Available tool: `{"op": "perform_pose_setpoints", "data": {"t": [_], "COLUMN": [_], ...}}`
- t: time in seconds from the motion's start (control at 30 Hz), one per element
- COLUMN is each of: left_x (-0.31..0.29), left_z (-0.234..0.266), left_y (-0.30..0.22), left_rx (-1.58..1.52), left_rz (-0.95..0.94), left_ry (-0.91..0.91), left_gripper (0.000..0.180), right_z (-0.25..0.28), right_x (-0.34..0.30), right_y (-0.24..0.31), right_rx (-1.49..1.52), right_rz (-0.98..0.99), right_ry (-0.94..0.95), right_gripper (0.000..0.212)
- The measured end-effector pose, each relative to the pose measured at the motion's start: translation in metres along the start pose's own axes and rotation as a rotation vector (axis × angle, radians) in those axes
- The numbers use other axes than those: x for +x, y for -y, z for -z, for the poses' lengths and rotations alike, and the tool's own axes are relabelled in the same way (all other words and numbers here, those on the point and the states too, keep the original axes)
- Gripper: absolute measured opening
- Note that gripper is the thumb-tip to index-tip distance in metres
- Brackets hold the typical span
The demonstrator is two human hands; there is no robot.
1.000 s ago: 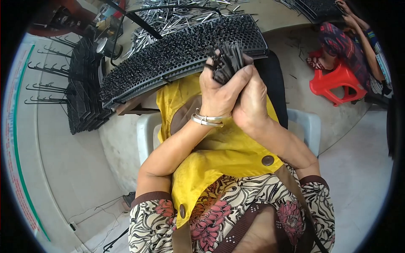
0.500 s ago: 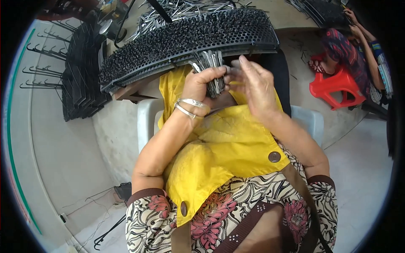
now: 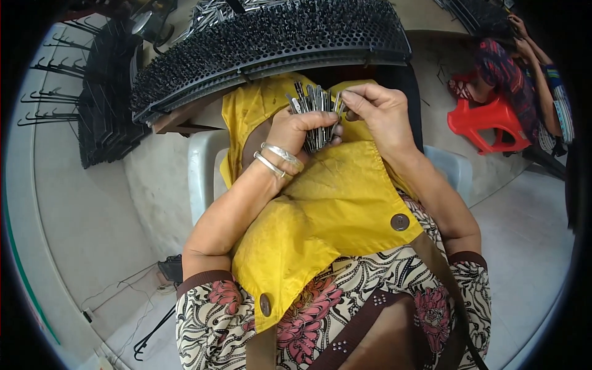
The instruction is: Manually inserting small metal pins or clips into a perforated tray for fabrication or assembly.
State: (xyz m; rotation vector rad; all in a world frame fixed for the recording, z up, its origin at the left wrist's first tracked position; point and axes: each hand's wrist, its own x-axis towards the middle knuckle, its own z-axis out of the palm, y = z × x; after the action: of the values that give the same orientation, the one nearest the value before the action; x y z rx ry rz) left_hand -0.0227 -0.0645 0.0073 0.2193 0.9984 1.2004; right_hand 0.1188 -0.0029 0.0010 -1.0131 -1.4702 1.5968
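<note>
My left hand (image 3: 288, 133), with two silver bangles at the wrist, is wrapped round a bundle of thin metal strips (image 3: 315, 103), the thumb pressed across them. The strips stand nearly upright in a fan, silver and dark. At the bundle's right edge my right hand (image 3: 388, 117) pinches one slim metal strip (image 3: 337, 102) between thumb and forefinger. Both hands are above the yellow apron (image 3: 314, 179) on my lap. Just beyond them lies a long black perforated tray (image 3: 271, 61), densely filled with small dark upright pieces.
Behind the tray, loose metal strips (image 3: 203, 18) are piled on the table. Black racks with hooks (image 3: 108, 92) stand at the left. A red plastic stool (image 3: 487, 123) and a co-worker's arms (image 3: 536, 68) are at the right. A metal cup (image 3: 143, 23) sits at the far left.
My right hand has gone from blurred, loosely spread fingers to a pinch on one strip at the bundle's edge. The view has shifted slightly, while my left hand keeps its hold.
</note>
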Motion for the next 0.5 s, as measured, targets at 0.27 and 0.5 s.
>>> {"op": "perform_pose_setpoints", "data": {"t": [0.27,0.5], "left_x": [0.001,0.001], "left_z": [-0.005,-0.006], "left_y": [0.005,0.009], "left_rx": [0.086,0.099], "left_rz": [-0.039,-0.072], "left_ry": [-0.107,-0.037], "left_gripper": [0.011,0.010], "right_z": [0.013,0.048], "right_x": [0.002,0.056], "right_y": [-0.002,0.016], "right_rx": [0.092,-0.108], "right_rz": [0.004,0.315], "right_ry": [-0.107,-0.350], "right_gripper": [0.009,0.009]}}
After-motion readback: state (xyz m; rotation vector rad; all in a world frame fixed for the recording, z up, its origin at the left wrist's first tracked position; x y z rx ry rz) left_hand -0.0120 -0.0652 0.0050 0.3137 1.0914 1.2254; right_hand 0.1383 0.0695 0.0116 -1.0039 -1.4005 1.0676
